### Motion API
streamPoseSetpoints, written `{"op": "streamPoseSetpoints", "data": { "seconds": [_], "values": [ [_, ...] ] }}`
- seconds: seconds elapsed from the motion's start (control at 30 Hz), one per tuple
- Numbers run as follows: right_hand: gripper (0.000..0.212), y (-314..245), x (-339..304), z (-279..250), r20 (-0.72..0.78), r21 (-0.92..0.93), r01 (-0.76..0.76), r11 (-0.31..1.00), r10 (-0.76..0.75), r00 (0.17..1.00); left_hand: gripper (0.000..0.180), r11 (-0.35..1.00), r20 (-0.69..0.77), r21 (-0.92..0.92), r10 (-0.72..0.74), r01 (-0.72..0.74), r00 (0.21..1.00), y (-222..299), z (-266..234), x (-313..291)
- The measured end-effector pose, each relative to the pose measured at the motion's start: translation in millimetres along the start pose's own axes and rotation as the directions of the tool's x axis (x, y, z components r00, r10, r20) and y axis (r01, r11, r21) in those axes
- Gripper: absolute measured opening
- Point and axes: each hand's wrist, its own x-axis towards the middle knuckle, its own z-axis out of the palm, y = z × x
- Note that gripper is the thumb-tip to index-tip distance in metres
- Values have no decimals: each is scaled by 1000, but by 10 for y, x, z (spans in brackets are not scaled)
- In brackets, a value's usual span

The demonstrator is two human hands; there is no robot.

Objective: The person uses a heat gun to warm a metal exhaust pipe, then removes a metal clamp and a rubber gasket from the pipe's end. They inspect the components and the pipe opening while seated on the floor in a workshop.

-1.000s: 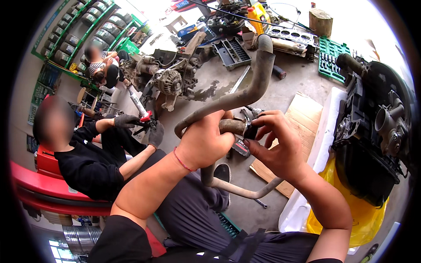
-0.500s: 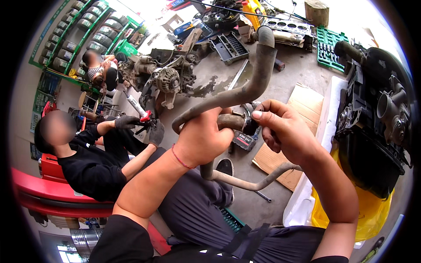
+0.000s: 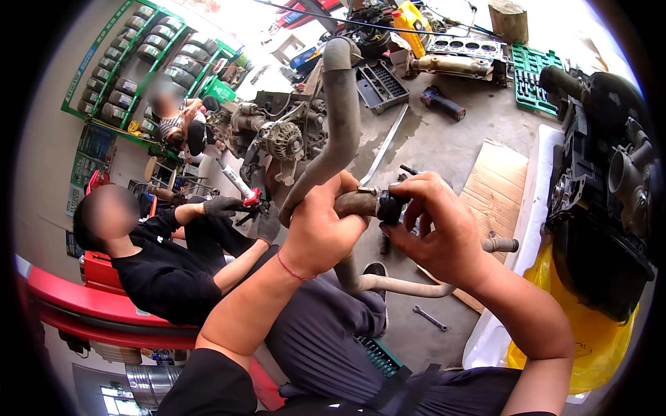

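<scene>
A long, bent grey rubber hose [image 3: 341, 114] rises in front of me, with other branches curving down below my hands. My left hand [image 3: 321, 225] is closed around it where a short branch sticks out to the right. On the end of that branch sits a black collar [image 3: 390, 206], with a metal hose clamp [image 3: 368, 189] beside it. My right hand [image 3: 437, 225] pinches the black collar between thumb and fingers. The lower branch [image 3: 406, 285] passes behind my right wrist, and its open end shows beyond it.
A combination wrench [image 3: 431, 318], a cordless power tool [image 3: 442, 102] and cardboard [image 3: 491, 187] lie on the floor. An engine [image 3: 600, 173] stands at right by white foam [image 3: 485, 343]. At left, a gloved co-worker [image 3: 159, 270] holds a grease-gun-like tool [image 3: 239, 182]; another person sits farther back.
The hose's upper end has swung to the left. My right fingers have shifted from the clamp area to around the black collar. The whole view has moved slightly.
</scene>
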Motion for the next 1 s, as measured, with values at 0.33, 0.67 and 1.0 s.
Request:
{"op": "streamPoseSetpoints", "data": {
  "seconds": [0.33,0.67,1.0],
  "values": [
    [57,-15,68,136,351,623,-627,468,549,758,27,912,-22,-346,-244,221,970,-130,-274,14],
    [80,-267,-61,512,317,820,-486,303,467,825,29,794,-86,-577,-294,193,952,-167,-478,-213],
    [94,-412,-80,576,363,910,-411,47,388,847,30,891,-218,-451,-161,46,963,-135,-479,-281]
  ]
}}
